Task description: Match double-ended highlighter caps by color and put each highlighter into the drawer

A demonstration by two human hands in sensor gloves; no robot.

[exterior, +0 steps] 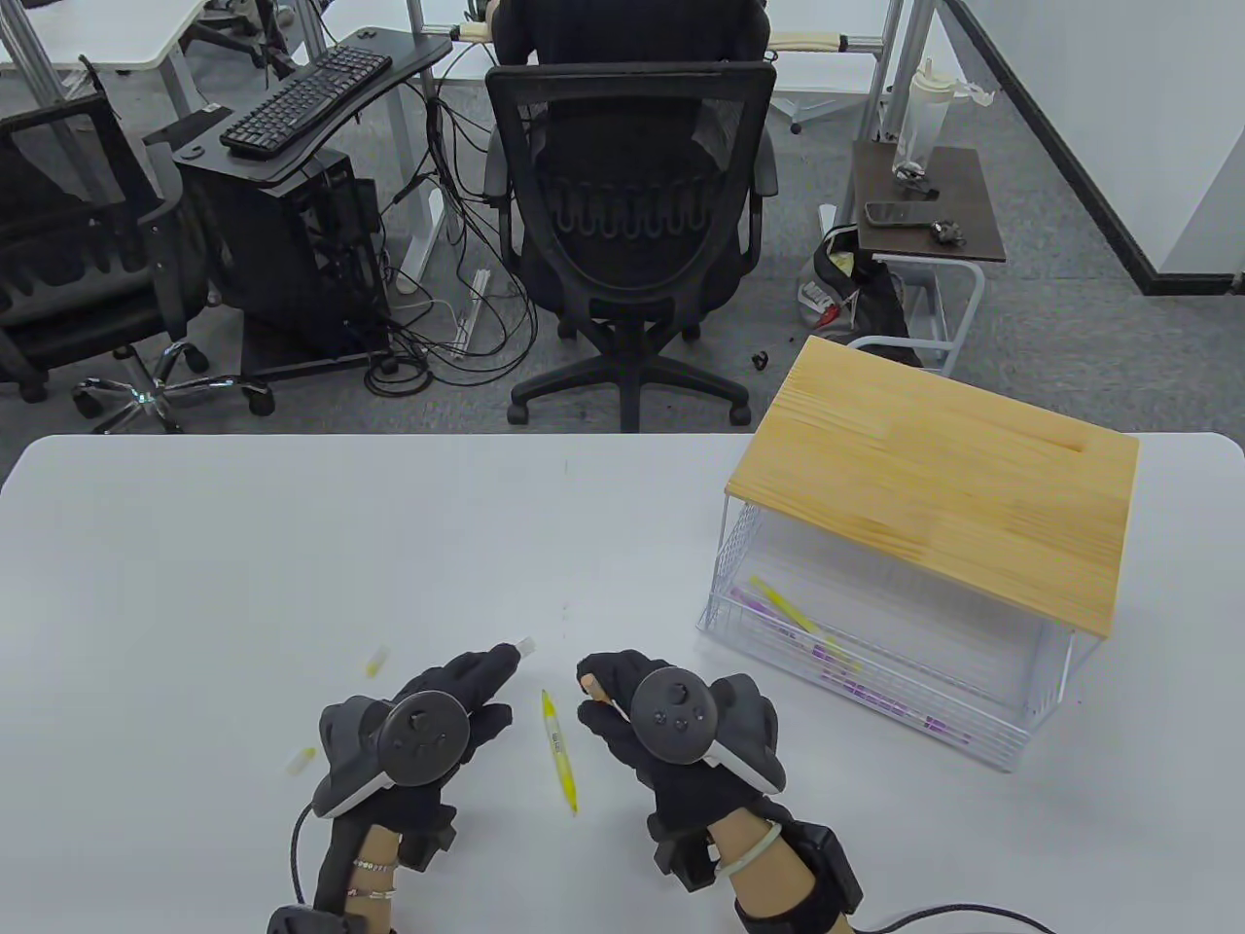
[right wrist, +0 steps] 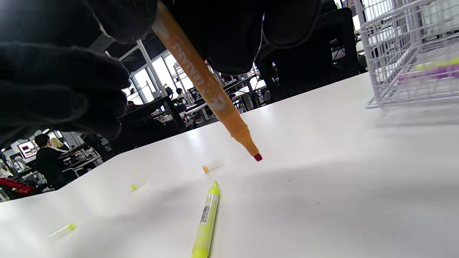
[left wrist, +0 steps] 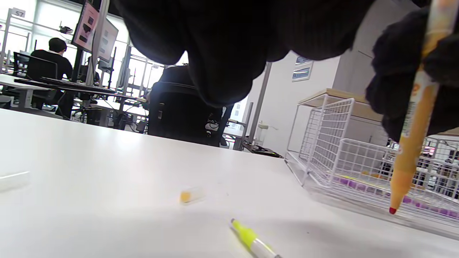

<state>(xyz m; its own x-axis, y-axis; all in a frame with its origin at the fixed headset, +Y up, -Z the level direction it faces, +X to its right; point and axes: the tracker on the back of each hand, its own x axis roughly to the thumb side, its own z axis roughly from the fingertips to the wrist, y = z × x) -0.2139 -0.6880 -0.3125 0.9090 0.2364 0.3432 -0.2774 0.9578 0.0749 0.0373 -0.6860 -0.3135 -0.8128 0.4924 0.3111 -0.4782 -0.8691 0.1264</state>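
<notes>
My right hand [exterior: 593, 696] grips an orange highlighter [right wrist: 204, 82], uncapped, its red tip [right wrist: 257, 157] hanging just above the table. In the left wrist view the same orange highlighter [left wrist: 412, 143] points down in front of the drawer. A small orange-tinted cap [exterior: 525, 644] lies on the table just beyond my left hand [exterior: 501, 681], whose fingers reach toward it and hold nothing. A yellow highlighter [exterior: 557, 749] lies flat between the two hands. The wire drawer [exterior: 1012, 754] stands pulled out at the right, with purple and yellow highlighters inside.
Two loose yellow caps [exterior: 377, 662] [exterior: 302, 759] lie left of my left hand. A wooden top [exterior: 934, 486] covers the drawer frame. Beyond the table's far edge a person sits in an office chair [exterior: 632, 195].
</notes>
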